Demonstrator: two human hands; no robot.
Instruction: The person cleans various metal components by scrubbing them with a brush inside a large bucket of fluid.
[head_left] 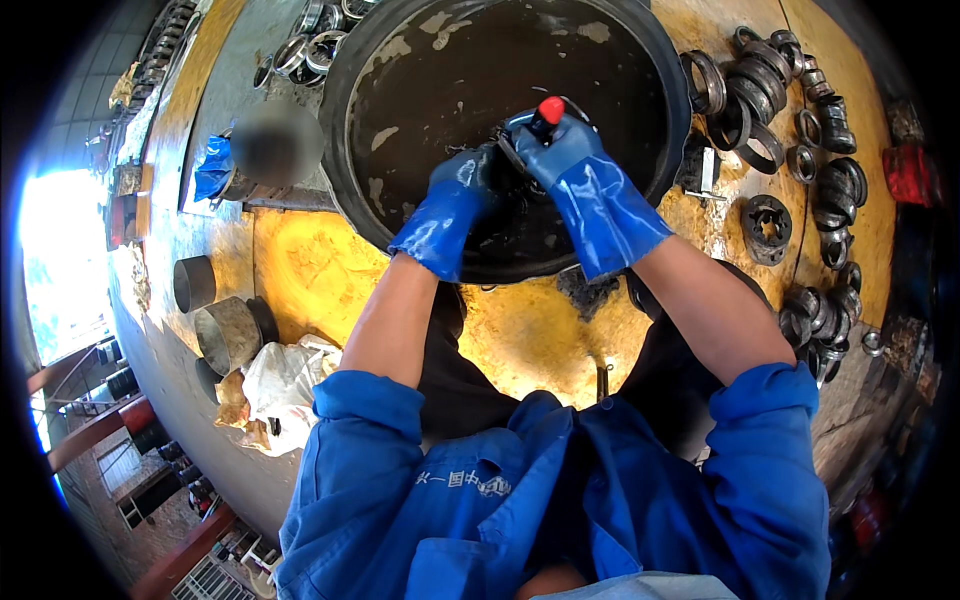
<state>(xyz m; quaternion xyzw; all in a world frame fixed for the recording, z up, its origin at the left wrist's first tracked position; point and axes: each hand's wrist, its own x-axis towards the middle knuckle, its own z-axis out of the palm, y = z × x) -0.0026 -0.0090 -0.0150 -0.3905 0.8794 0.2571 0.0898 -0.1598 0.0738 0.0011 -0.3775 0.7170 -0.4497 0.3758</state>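
Note:
Both my hands wear blue rubber gloves and are over a large round black basin [345,170] of dark liquid. My right hand [570,150] is closed round a tool with a red-tipped black handle [551,110]; its working end is hidden below the fingers. My left hand [462,185] is curled beside it, fingers closed on something dark that I cannot make out. A thin curved metal edge shows around my right fingers, perhaps a ring part, mostly covered by the gloves.
Dark metal rings [760,85] are piled to the right, beside a disc with a star-shaped hole [767,229]. Shiny rings [292,54] lie at the far left. Nearer left stand metal cylinders [228,335] and a white plastic bag [290,385]. Yellow board [320,270] lies beneath.

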